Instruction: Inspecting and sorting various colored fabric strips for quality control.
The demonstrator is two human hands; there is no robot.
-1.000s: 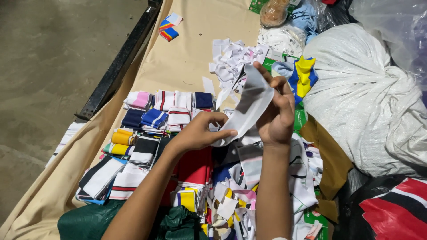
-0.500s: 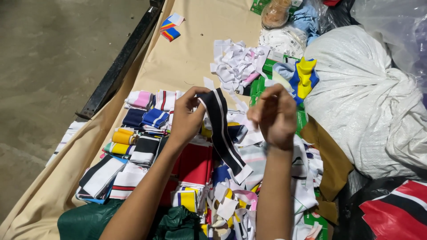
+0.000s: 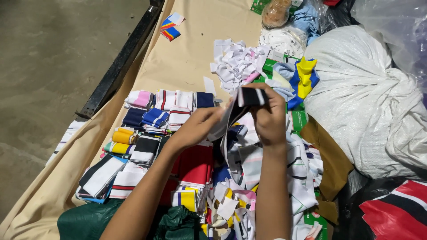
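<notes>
- Two hands: left hand (image 3: 198,126) and right hand (image 3: 269,120), sharing one black-and-white knit strip (image 3: 249,98).
- One big white sack (image 3: 369,102) at the counter's right edge.
- One loose heap of white strips (image 3: 238,62) toward the far edge.
- One small red, blue and yellow folded pair (image 3: 170,26) alone near the far left corner.
- One yellow roll (image 3: 122,137) among the folded stacks; those stacks are too crowded to count.
- One tan cloth (image 3: 187,58) covering the counter.

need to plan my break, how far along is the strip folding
Done: rows of folded stacks sit on the tan cloth. In hand: left hand and right hand grip a black-and-white strip. Left: the loose pile beneath and white scraps beyond.
</notes>
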